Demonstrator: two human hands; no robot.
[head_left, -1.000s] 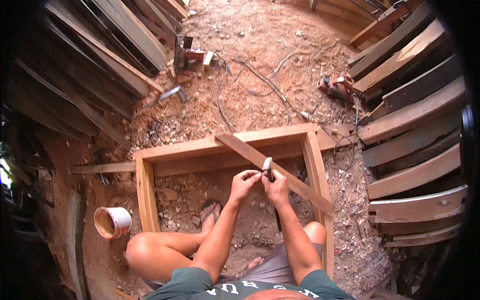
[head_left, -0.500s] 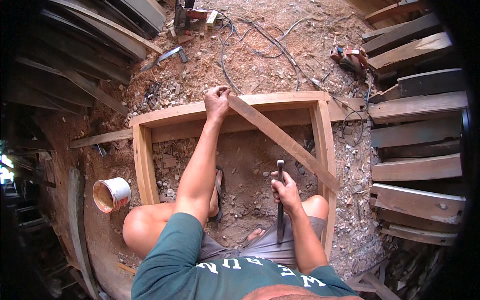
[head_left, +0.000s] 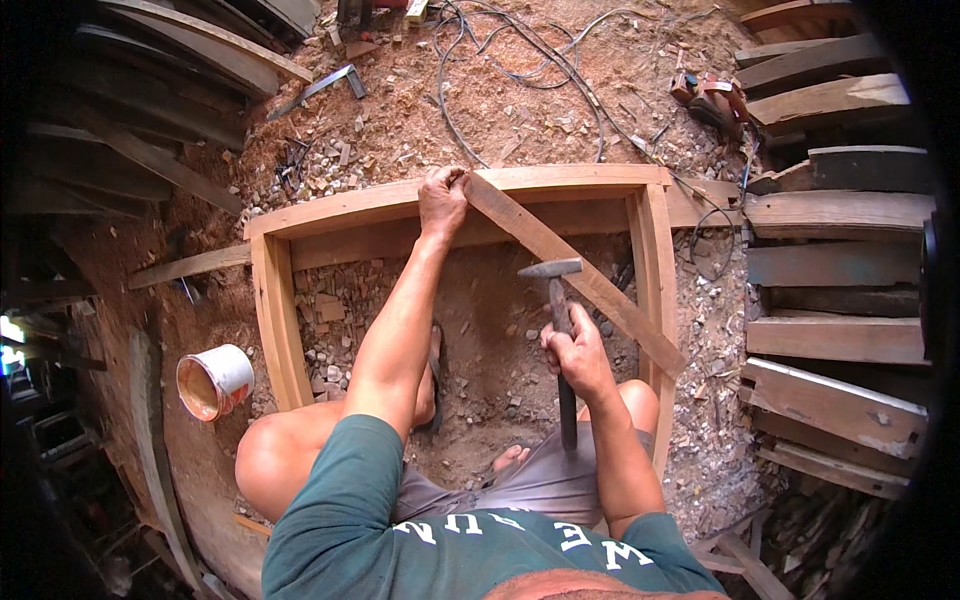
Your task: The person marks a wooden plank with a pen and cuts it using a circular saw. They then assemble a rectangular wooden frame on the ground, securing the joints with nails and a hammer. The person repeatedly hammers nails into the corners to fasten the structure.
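Observation:
My left hand (head_left: 442, 203) is closed at the upper end of a thin wooden strip (head_left: 560, 260), against the far rail of a wooden frame (head_left: 345, 208). Whether its fingertips also pinch something small, I cannot make out. The strip slants across the frame's far right corner, its lower end lying over the right side piece (head_left: 655, 290). In my right hand (head_left: 580, 355) is a hammer (head_left: 552, 269), gripped around the handle and held upright inside the frame. Its head is just left of the strip, turned sideways. My legs are within and beside the frame.
A white bucket (head_left: 216, 382) stands left of the frame. Beyond it lie a metal square (head_left: 325, 90), looping black cables (head_left: 520, 45) and a red power tool (head_left: 712, 100). Stacked boards (head_left: 840, 212) line the right; more timber (head_left: 150, 90) leans at left. Wood chips cover the ground.
The hammer has risen slightly and turned, so its head now shows side-on. My left hand stays at the strip's upper end. The view has shifted a little.

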